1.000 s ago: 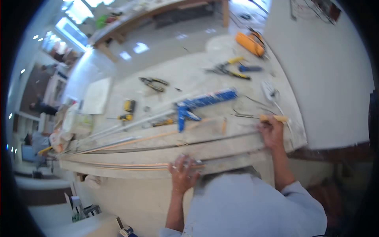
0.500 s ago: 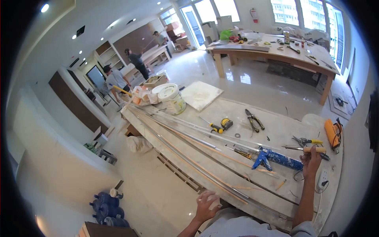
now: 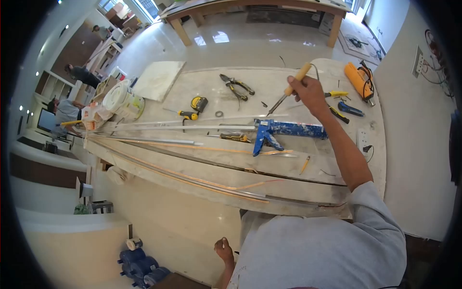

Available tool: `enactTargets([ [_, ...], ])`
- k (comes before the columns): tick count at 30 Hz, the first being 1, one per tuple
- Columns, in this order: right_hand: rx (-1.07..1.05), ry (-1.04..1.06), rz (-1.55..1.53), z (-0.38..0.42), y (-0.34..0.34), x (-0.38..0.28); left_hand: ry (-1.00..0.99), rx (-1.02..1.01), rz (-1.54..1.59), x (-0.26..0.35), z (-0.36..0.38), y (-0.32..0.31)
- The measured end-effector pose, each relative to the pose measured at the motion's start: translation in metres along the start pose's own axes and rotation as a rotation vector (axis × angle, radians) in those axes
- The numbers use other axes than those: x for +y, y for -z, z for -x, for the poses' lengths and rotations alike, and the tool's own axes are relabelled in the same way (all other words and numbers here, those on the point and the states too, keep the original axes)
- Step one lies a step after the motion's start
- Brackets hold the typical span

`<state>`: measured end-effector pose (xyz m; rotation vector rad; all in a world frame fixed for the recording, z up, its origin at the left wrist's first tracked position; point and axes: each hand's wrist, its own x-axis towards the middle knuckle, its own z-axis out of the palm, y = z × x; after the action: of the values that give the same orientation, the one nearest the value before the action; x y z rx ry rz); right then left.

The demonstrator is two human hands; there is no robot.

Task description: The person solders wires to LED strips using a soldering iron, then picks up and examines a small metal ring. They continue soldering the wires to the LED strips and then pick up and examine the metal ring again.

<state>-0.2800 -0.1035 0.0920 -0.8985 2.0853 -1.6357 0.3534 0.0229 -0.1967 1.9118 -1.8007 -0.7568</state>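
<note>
My right hand grips the wooden handle of a soldering iron, its metal tip slanting down to the left above the bench. Below the tip lies a blue caulking gun. To the right are yellow-handled cutters, a blue knife and an orange tool. Pliers, a tape measure and a screwdriver rest further left. My left hand hangs low beside my body, away from the bench, fingers curled; whether it holds anything is too small to tell.
Long metal strips run along the bench's near side. A white bucket stands at its left end. Blue water bottles are on the floor at lower left. Several people are at the far left. Another table stands beyond.
The view has turned right and down. My right hand has lifted the soldering iron from the bench and turned its tip downward. My left hand has dropped away from the bench edge.
</note>
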Motion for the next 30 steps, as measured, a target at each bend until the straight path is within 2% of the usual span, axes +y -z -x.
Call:
enactTargets([
  [1,0.002,-0.003,0.012,0.0,-0.001,-0.003,0.003,-0.01,0.005,-0.022,0.008,-0.004],
  [3,-0.047,-0.018,0.178,-0.005,-0.005,0.002,0.226,-0.044,-0.12,-0.059,0.019,-0.016],
  [4,-0.054,-0.032,0.205,-0.005,-0.007,0.0,0.228,-0.051,-0.121,-0.064,0.023,-0.015],
  [6,-0.057,-0.036,0.196,-0.009,-0.011,0.004,0.38,-0.145,-0.151,-0.066,0.026,-0.011],
  [10,-0.078,-0.017,0.169,-0.017,-0.028,0.015,0.32,-0.087,-0.11,-0.056,0.025,-0.005],
  [12,-0.085,0.006,0.218,-0.02,-0.041,0.02,0.148,-0.036,-0.05,-0.052,0.015,-0.005],
  [15,-0.131,0.016,0.294,-0.021,-0.051,0.006,0.06,-0.033,-0.074,-0.016,-0.004,0.002],
  [19,-0.159,0.039,0.33,-0.028,-0.069,0.032,0.047,-0.073,-0.032,0.01,-0.021,0.0],
  [25,-0.123,0.049,0.367,-0.032,-0.081,0.061,0.03,-0.057,0.097,0.011,-0.019,-0.013],
  [27,-0.104,0.095,0.222,-0.034,-0.088,0.061,0.121,-0.103,0.043,0.013,-0.018,-0.012],
  [29,-0.146,0.139,0.386,-0.044,-0.094,0.065,0.194,-0.103,-0.138,0.011,-0.015,-0.009],
  [30,-0.117,0.193,0.402,-0.042,-0.097,0.064,0.156,-0.103,-0.136,-0.003,-0.014,-0.009],
])
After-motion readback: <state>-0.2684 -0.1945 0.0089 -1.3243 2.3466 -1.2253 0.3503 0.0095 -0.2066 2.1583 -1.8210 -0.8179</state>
